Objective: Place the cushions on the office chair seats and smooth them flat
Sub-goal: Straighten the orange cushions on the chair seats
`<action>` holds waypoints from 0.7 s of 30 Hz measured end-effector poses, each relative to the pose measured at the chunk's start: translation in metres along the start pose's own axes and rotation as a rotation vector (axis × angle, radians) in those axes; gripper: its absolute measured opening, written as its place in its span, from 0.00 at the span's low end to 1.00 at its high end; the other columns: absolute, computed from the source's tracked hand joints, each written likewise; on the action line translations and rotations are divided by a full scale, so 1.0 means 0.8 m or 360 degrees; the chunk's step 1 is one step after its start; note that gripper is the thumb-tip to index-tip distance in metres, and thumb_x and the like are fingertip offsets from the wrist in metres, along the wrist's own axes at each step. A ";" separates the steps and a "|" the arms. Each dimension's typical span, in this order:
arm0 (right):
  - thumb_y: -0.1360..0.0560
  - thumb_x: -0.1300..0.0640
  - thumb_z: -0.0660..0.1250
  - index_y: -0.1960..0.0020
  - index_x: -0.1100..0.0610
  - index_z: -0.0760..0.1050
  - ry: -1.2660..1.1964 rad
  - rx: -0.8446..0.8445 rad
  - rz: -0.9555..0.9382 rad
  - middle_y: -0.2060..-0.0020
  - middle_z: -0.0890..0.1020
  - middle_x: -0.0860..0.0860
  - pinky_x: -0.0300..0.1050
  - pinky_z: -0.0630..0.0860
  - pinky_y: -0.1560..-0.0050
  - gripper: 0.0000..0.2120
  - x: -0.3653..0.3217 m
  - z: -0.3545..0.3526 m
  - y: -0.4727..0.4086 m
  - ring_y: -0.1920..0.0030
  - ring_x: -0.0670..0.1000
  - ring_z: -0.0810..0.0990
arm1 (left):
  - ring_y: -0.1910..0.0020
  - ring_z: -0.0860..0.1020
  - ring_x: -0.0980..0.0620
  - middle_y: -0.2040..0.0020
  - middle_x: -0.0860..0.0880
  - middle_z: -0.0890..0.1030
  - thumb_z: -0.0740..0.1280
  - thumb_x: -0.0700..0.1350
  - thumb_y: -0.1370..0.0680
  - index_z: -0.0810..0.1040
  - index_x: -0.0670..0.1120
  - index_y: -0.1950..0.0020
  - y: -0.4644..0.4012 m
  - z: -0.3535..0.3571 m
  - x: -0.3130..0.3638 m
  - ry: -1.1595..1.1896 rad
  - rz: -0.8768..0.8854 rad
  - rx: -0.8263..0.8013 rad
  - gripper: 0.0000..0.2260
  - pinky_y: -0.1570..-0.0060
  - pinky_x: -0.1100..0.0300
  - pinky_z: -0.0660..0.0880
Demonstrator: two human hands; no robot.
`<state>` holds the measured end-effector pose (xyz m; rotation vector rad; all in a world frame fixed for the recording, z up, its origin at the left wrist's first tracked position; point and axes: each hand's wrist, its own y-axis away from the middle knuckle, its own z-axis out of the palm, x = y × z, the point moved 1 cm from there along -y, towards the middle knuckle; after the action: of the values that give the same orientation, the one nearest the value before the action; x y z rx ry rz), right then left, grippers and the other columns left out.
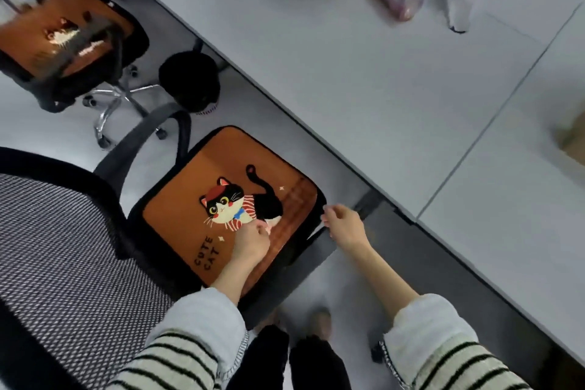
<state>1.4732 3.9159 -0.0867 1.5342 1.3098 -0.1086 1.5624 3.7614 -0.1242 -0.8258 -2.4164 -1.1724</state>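
The cushion [202, 199] lies flat on the near seat, so only smoothing looks left here. The left hand [251, 241] rests on it, fingers curled; the right hand [343, 225] pinches its edge. A far cushion [63, 32] already sits on its chair

Cream sleeves [177, 358] with black stripes over pale blue rolled cuffs [202, 313]; dark trousers [316, 367].

Orange cat-print cushion [202, 199] with black piping is lying flat on my near chair seat [294, 258], reaching its front edge. Second matching cushion [63, 32] is sitting on the far chair seat [133, 51].
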 end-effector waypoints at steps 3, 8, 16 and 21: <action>0.20 0.56 0.53 0.39 0.66 0.74 0.0220 -0.0126 -0.0082 0.51 0.81 0.60 0.49 0.74 0.46 0.18 -0.028 0.026 -0.036 0.48 0.60 0.79 | 0.38 0.74 0.45 0.38 0.43 0.77 0.57 0.37 0.21 0.75 0.40 0.37 -0.025 0.007 -0.004 0.0101 -0.0023 -0.0002 0.14 0.43 0.60 0.69; 0.19 0.56 0.55 0.37 0.62 0.72 0.0633 -0.0351 -0.0172 0.44 0.79 0.58 0.46 0.71 0.45 0.16 -0.063 0.088 -0.141 0.42 0.58 0.76 | 0.33 0.69 0.44 0.31 0.42 0.68 0.58 0.38 0.21 0.65 0.42 0.28 -0.103 -0.001 -0.053 0.0031 -0.0225 0.0061 0.20 0.36 0.56 0.66; 0.21 0.58 0.56 0.25 0.58 0.57 0.1278 -0.0479 -0.0334 0.27 0.61 0.57 0.54 0.62 0.30 0.25 -0.097 0.181 -0.297 0.27 0.59 0.60 | 0.25 0.55 0.43 0.24 0.42 0.53 0.58 0.40 0.20 0.54 0.43 0.24 -0.246 -0.062 -0.132 -0.0335 -0.0332 0.0391 0.25 0.27 0.50 0.58; 0.20 0.52 0.56 0.23 0.55 0.42 0.1593 -0.0473 -0.0428 0.23 0.47 0.55 0.63 0.50 0.28 0.33 -0.090 0.233 -0.365 0.24 0.59 0.48 | 0.24 0.41 0.43 0.23 0.43 0.40 0.58 0.47 0.20 0.40 0.47 0.23 -0.311 -0.071 -0.175 -0.0517 -0.0407 0.0420 0.32 0.26 0.44 0.47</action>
<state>1.3227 3.6825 -0.3057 1.1483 2.1810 0.7425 1.5175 3.5437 -0.3127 -0.6821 -2.9345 -0.8201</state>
